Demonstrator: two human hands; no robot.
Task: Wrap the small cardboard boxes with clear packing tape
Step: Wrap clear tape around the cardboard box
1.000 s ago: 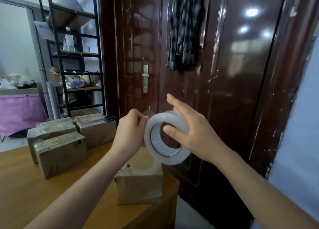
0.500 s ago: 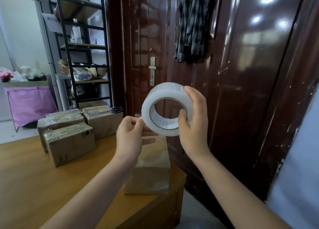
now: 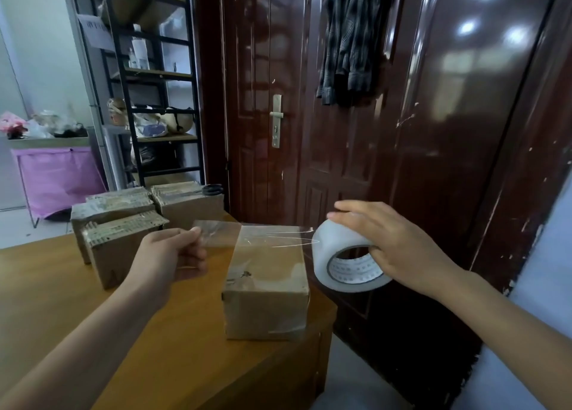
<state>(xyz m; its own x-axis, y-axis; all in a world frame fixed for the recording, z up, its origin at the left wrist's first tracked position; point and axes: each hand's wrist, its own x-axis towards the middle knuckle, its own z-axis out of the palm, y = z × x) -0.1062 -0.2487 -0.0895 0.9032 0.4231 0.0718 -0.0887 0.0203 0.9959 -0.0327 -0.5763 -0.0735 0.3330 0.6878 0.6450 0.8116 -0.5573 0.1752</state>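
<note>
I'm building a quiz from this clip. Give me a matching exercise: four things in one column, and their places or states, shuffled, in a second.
Things:
1. tape roll
2. scissors
3. plaid shirt
4. free tape end

Places or states:
A. hanging on the dark door
B. pinched by the left hand
C. lying on top of a far box
D. gripped by the right hand, beside the near box

Pairs: 1-D, 2-C, 3-A, 4-B
</note>
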